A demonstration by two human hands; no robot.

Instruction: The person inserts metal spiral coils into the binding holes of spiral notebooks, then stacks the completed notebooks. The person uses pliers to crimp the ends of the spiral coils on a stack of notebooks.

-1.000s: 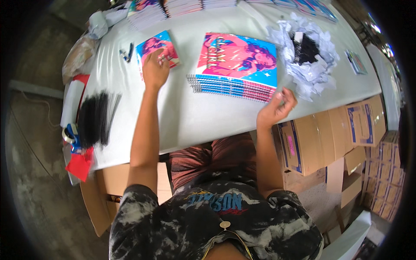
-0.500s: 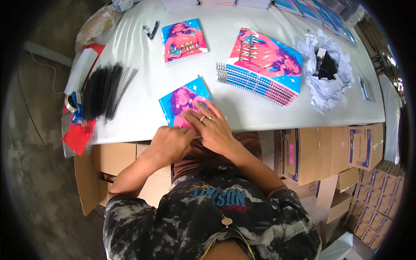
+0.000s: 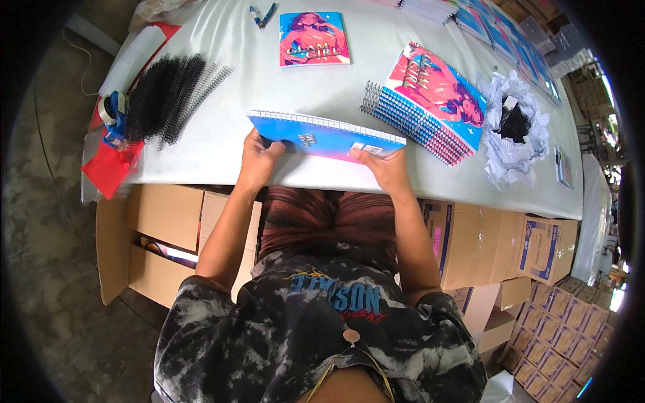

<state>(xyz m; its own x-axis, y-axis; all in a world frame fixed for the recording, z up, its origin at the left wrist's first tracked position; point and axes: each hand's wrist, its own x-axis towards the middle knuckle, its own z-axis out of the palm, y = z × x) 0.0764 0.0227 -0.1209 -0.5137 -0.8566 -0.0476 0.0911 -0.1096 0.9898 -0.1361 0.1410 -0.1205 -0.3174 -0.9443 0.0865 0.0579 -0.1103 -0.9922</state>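
Note:
Between my two hands a notebook (image 3: 322, 139) is tilted up over the near part of the table. Its blue-to-pink cover with a small barcode label faces me, and a row of punched holes runs along its upper edge. My left hand (image 3: 261, 160) grips the left end, thumb on the cover. My right hand (image 3: 386, 165) holds the right end the same way. Beyond lies another notebook (image 3: 314, 40) with a pink and blue illustrated cover. To the right is a stack of spiral-bound notebooks (image 3: 437, 101).
Black plastic spiral coils (image 3: 168, 101) lie in a bundle at left, beside a blue tape dispenser (image 3: 114, 117) and red sheet (image 3: 107, 168). Blue-handled pliers (image 3: 263, 16) lie at the back. Crumpled paper (image 3: 514, 158) surrounds black scraps at right. Cardboard boxes (image 3: 477, 242) stand below the table.
The notebook that lay flat under my hands has been raised and turned, so its blue-pink cover and punched edge now show. My hands have moved apart to its two ends.

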